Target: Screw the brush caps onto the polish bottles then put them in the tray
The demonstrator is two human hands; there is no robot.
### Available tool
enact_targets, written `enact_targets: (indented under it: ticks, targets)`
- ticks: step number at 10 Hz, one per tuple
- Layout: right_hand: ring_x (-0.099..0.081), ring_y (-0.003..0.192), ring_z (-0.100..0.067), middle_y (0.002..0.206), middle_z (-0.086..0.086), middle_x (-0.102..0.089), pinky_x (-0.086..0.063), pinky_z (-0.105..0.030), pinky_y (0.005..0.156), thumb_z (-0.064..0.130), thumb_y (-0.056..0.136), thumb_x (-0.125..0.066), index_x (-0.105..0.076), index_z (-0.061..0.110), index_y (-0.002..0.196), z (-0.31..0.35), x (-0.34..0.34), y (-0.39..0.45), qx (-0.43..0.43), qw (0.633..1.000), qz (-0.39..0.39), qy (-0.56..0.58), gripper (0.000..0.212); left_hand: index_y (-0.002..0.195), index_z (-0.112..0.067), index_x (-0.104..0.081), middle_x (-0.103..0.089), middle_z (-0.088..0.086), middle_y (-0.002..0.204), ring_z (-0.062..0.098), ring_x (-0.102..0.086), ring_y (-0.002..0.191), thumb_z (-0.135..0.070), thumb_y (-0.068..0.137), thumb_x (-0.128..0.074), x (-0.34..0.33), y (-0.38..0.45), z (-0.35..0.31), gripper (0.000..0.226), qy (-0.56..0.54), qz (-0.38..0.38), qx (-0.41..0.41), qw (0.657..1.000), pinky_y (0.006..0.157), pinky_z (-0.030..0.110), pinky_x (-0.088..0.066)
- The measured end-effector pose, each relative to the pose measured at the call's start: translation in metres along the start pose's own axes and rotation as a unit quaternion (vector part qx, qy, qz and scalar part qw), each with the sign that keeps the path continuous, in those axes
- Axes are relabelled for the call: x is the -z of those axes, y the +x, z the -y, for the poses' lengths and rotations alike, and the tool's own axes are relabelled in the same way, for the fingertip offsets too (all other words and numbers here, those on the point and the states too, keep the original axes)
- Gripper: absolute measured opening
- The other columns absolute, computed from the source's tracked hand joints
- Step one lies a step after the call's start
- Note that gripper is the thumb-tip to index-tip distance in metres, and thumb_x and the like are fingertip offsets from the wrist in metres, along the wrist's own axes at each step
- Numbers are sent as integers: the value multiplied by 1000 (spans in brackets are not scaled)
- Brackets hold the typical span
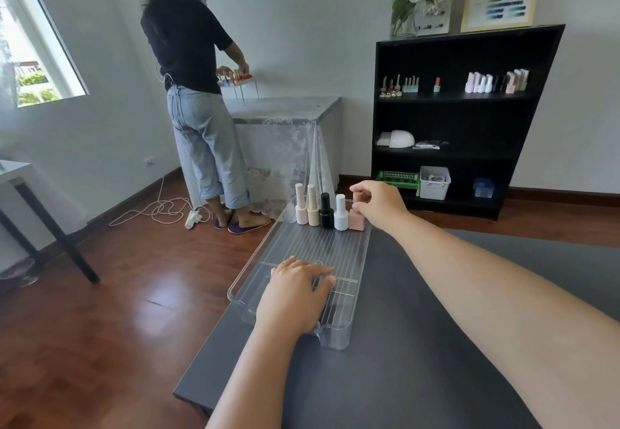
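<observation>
Seating the last bottle in the row. A clear ribbed tray (302, 294) lies lengthwise on the dark table (436, 344), and five capped polish bottles stand along its far end: pale pink (301, 209), cream (313, 210), black (326, 211), white (341, 213) and, at the right end, the pink bottle (356, 219). The right hand (380, 204) reaches across the tray with thumb and fingertips pinched on the cap of the pink bottle, whose square base appears to sit on or just above the tray floor, touching the white bottle beside it; whether it already bears its full weight cannot be told. The left hand (295, 294) rests flat and relaxed, palm down, on the near end of the tray, grasping nothing and steadying it. By the look of it all caps are on, so the task is judged nearly done. To finish the step well, lower the bottle straight down until the base sits level across the ribs, keep the pinch high on the cap so the knuckles clear the white neighbour (a nudge there could topple the whole upright row), and keep the left palm pressing the tray so it does not slide on the smooth table. Open the fingers only once the bottle stands unaided, then draw the hand up and away rather than sideways.
</observation>
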State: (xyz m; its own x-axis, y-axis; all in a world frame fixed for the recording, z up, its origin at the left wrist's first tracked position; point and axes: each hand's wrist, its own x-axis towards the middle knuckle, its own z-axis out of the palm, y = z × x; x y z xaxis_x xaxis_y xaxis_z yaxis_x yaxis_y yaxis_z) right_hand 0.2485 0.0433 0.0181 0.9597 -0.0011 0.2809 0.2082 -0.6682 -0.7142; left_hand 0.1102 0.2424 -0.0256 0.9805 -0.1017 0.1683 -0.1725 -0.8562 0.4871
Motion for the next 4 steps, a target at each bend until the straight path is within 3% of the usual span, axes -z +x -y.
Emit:
enact_targets:
  ticks: [2, 4]
  targets:
    - [-55, 85, -13, 106, 0, -59, -42, -25, 77, 12, 79, -74, -50, 27, 135, -3, 2, -10, 11, 1000, -5, 2, 64, 122, -41, -63, -62, -14, 126, 20, -33, 139, -52, 93, -48, 2, 0, -1, 34, 4, 0, -8, 1000, 110, 38, -29]
    - [-54, 91, -13, 111, 1, -58, -36, -10, 68, 12, 80, -72, -55, 28, 129, -3, 29, -40, 5, 997, -53, 57, 54, 123, -41, -62, -61, -12, 129, 19, -36, 136, -51, 93, -47, 8, 2, -4, 35, 4, 17, -3, 1000, 111, 42, -32]
